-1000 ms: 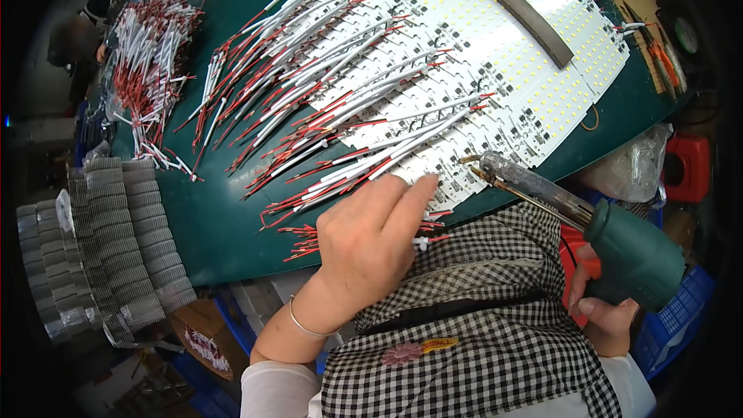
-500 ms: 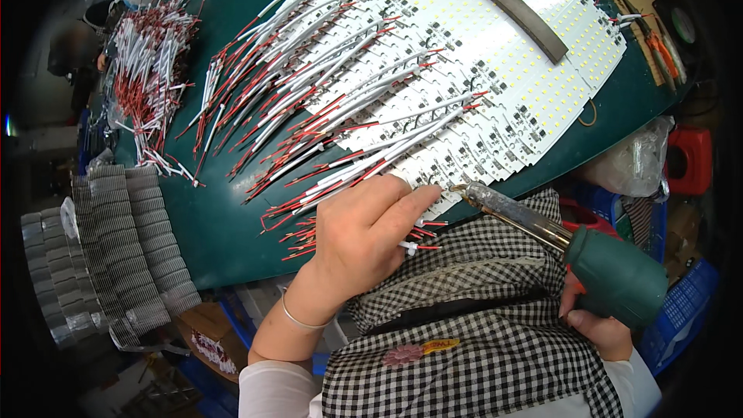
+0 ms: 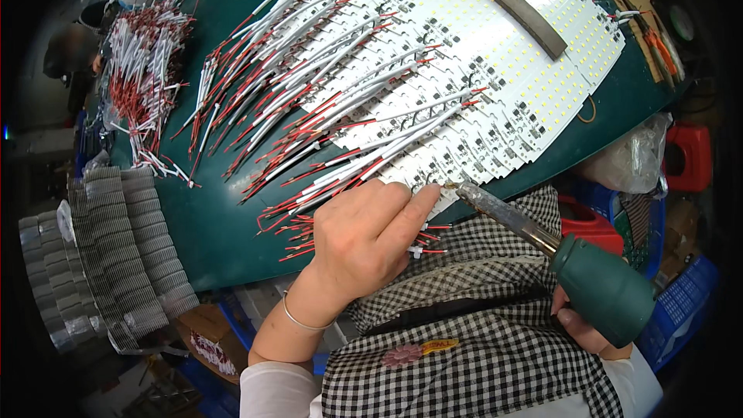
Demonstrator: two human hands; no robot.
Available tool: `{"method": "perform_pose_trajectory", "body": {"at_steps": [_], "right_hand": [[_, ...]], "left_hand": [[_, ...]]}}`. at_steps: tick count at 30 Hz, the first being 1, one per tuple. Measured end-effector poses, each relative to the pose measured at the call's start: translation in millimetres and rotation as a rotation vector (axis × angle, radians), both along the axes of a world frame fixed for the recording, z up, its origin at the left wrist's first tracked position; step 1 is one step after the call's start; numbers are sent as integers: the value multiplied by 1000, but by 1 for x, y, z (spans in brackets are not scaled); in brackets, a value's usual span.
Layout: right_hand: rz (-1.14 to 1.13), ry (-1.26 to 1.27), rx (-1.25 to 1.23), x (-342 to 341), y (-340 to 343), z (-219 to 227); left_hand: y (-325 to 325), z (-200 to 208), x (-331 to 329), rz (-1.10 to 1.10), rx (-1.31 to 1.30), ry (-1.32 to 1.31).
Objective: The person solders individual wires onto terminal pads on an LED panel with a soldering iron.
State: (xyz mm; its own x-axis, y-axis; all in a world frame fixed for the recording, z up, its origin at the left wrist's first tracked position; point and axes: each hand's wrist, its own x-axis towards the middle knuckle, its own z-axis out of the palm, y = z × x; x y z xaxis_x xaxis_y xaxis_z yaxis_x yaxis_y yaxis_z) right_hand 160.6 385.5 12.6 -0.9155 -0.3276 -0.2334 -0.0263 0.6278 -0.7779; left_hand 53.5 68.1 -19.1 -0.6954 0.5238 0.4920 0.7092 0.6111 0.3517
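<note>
My left hand is closed in a pinch at the near edge of the white LED circuit boards. Red-tipped wires stick out from under its fingers, and more ends show on its left side. My right hand grips a green-handled soldering iron, its fingers partly hidden behind the handle. The iron's tip rests at or just above the board edge, close to my left fingertips; contact cannot be made out. Rows of red and white wires lie across the boards.
A curved dark bar lies over the boards. A heap of wires sits at the far left of the green table, with stacked grey finned parts nearer. Orange-handled pliers and a clear bag are on the right.
The soldering iron and my right hand have shifted slightly to the left, the tip nearer my left fingers. My left hand has barely moved.
</note>
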Motion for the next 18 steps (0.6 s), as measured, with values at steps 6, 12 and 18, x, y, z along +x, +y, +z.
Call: {"method": "perform_pose_trajectory", "body": {"at_steps": [6,12,18], "right_hand": [[51,55,106,3,0,3],[-285,31,-300,21,5,-6],[-593,-21,-601,1,-17,20]], "left_hand": [[-1,-2,1,21,-5,9],[3,2,0,21,-48,6],[0,-1,-2,-5,-15,11]]}}
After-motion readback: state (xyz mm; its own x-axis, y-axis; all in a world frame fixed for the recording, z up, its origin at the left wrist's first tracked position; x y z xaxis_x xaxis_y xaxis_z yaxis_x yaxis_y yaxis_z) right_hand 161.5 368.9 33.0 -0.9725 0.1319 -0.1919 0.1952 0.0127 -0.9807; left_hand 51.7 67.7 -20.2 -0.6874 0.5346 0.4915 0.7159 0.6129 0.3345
